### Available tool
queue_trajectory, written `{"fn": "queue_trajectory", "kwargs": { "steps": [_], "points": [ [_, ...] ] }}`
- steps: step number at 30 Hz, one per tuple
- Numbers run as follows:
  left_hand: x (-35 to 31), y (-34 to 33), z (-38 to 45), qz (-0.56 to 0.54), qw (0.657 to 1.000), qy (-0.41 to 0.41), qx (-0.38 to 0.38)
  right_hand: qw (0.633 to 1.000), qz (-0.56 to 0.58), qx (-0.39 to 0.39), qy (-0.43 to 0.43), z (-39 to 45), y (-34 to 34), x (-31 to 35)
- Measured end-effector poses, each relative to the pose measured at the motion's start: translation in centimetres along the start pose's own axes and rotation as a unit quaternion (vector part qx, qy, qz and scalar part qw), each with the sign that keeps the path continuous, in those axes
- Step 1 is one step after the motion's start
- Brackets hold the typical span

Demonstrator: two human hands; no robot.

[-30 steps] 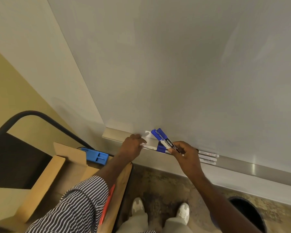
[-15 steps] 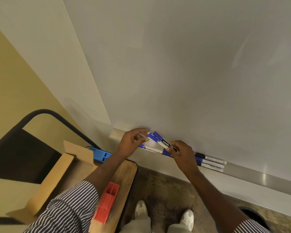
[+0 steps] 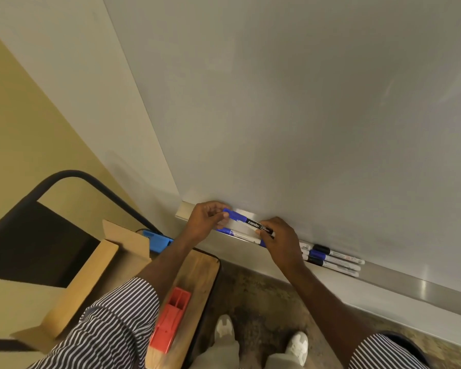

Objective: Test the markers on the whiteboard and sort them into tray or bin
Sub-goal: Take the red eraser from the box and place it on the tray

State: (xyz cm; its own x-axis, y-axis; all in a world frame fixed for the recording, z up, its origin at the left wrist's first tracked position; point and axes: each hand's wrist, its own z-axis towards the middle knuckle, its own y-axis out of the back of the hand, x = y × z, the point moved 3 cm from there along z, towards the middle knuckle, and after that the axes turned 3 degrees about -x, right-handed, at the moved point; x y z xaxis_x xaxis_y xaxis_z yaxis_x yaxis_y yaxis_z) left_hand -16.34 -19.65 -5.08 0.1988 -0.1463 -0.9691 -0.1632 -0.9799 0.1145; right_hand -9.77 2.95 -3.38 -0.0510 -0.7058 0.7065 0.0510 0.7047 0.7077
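Blue marker (image 3: 246, 222) (cap on) gripped at both ends by hands.

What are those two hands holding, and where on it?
One blue-capped marker: the left hand pinches its blue cap end, the right hand grips the barrel's other end.
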Motion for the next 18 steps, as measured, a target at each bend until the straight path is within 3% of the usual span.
{"fn": "queue_trajectory", "kwargs": {
  "steps": [3, 7, 11, 18],
  "points": [
    [1.0, 1.1, 0.3, 0.021, 1.0, 0.002, -0.02, 0.999, 0.007, -0.046, -0.004, -0.3, 0.0, -0.5],
    [2.0, 1.8, 0.6, 0.111, 0.992, -0.021, -0.059, 0.998, 0.029, -0.043, -0.047, -0.8, -0.4, -1.4],
    [3.4, 2.0, 1.1, 0.129, 0.988, -0.008, -0.079, 0.996, 0.008, -0.048, -0.078, -0.9, -0.4, -2.0],
    [3.6, 1.8, 1.6, 0.266, 0.959, -0.064, -0.081, 0.999, -0.037, -0.017, -0.02, -0.2, -2.3, -2.2]
  ]
}}
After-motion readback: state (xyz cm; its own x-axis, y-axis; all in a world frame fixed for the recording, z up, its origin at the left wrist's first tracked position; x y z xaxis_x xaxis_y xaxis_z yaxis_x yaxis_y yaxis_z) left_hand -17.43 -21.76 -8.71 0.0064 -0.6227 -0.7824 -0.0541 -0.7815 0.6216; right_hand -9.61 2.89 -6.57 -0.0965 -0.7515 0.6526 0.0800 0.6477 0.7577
